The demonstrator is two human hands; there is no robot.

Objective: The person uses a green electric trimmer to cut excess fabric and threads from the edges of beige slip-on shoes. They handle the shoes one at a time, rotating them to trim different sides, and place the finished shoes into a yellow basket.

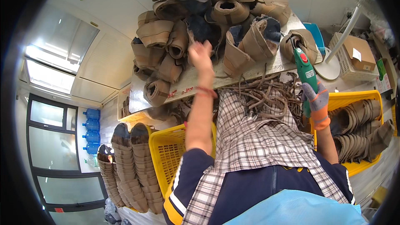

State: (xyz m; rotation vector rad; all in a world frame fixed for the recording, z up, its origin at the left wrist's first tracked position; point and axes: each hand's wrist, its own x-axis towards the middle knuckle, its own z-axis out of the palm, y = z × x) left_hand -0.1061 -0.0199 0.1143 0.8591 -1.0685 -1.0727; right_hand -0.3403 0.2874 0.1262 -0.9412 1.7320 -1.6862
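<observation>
My bare left hand (200, 55) reaches over the table to the pile of brown shoe-upper-like pieces with dark fuzzy lining. Its fingers look slightly apart, in front of a dark-lined piece (197, 29); whether they touch it is unclear. In an orange and grey glove, my right hand (317, 100) is closed round the handle of a green handheld power cutter (306, 67) with a red button. The cutter's head points away from me and overlaps a rolled brown piece (307, 37) at the table's right end. Long brown trimmed strips (271, 96) lie tangled over my plaid apron (258, 146).
Pieces crowd the pale table (196, 84). A yellow crate (166, 150) stands at my left beside tall nested stacks (139, 158); another yellow crate (354, 96) at my right holds nested pieces. Behind it are a white fan stand (343, 33), a blue bin (314, 35) and a cardboard box (354, 52).
</observation>
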